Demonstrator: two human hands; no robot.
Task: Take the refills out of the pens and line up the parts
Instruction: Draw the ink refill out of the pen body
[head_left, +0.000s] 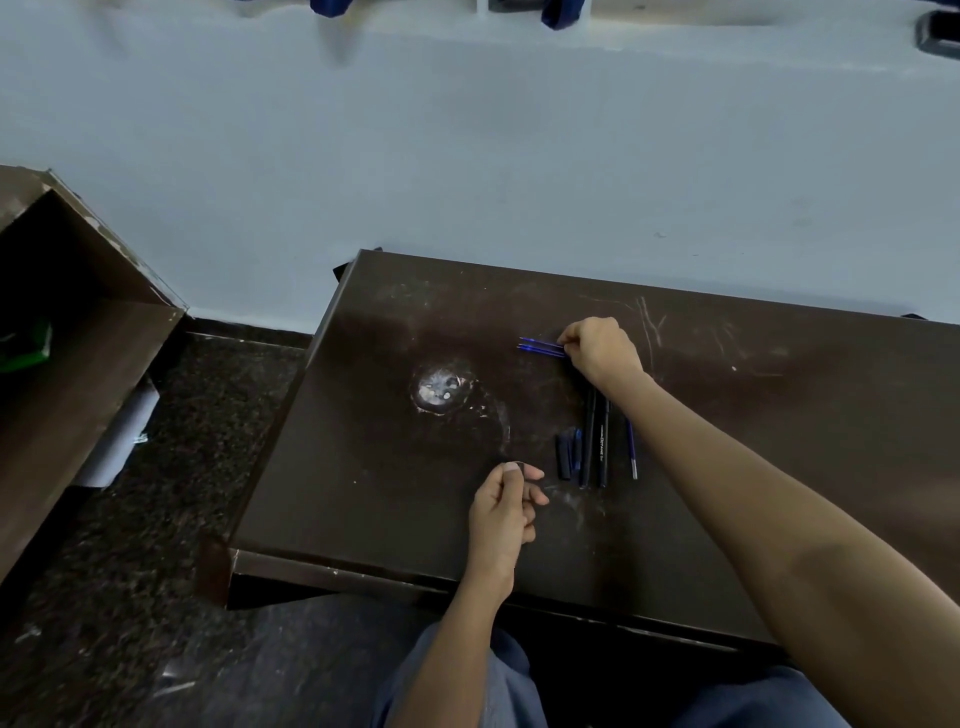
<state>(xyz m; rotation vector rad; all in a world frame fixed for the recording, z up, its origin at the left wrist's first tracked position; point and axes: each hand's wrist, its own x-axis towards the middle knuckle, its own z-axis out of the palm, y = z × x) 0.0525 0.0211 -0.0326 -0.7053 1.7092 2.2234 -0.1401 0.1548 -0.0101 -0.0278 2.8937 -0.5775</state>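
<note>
A plain, modest indoor room is indicated: a scratched dark laminate bench (389, 493) is set against a pale blue painted wall (467, 156) at 12 o'clock, over speckled stone floor (156, 519), with a worn brown cabinet (78, 364) at 9 o'clock.

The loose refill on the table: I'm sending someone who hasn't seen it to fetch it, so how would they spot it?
On the dark table, find the two black barrels lying side by side. The refill lies just right of them, beside the right forearm. It is thin and blue; the barrels are thick and black, the caps left of them short.
</note>
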